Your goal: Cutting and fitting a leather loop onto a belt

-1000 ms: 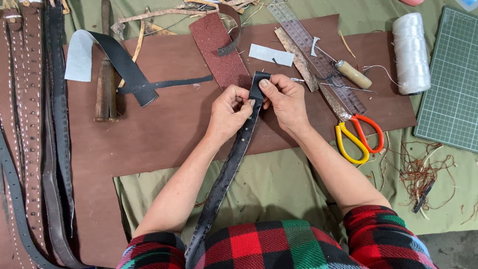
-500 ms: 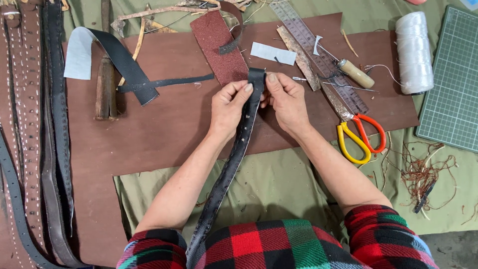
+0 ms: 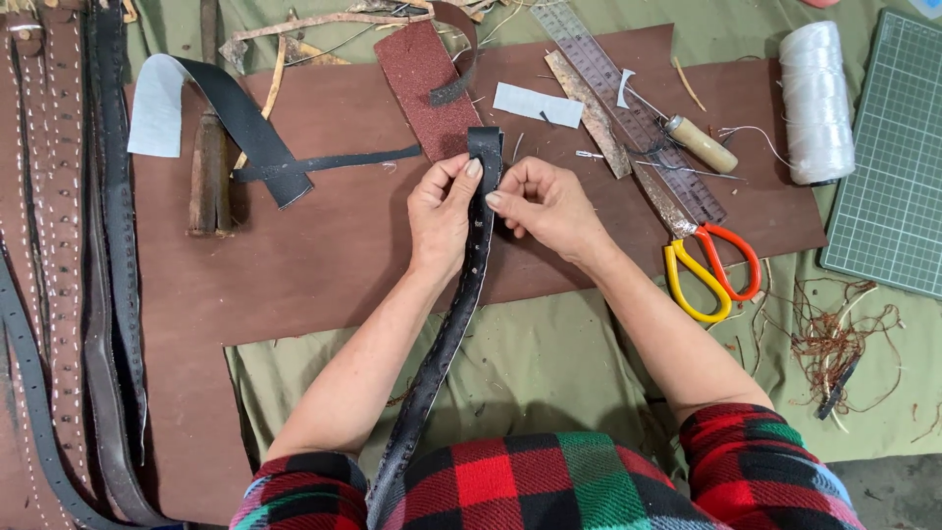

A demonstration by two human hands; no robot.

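Observation:
A long black leather strap (image 3: 453,324) with punched holes along its edges runs from my lap up over the brown board (image 3: 324,255). My left hand (image 3: 444,211) pinches the strap near its top end from the left. From the right, my right hand (image 3: 546,201) grips the same end with fingertips on its edge. The strap's folded tip (image 3: 485,143) pokes out above both hands. Just above it lies a dark red leather piece (image 3: 424,83).
Scissors with orange and yellow handles (image 3: 708,265), a clear ruler (image 3: 628,93), an awl with a wooden handle (image 3: 695,142), a white thread spool (image 3: 814,98) and a green cutting mat (image 3: 898,147) lie right. Several belts (image 3: 69,294) lie left, by a wooden-handled tool (image 3: 208,167).
Both hands have slid a little up the strap toward its end, and the folded tip now stands more upright between the fingers.

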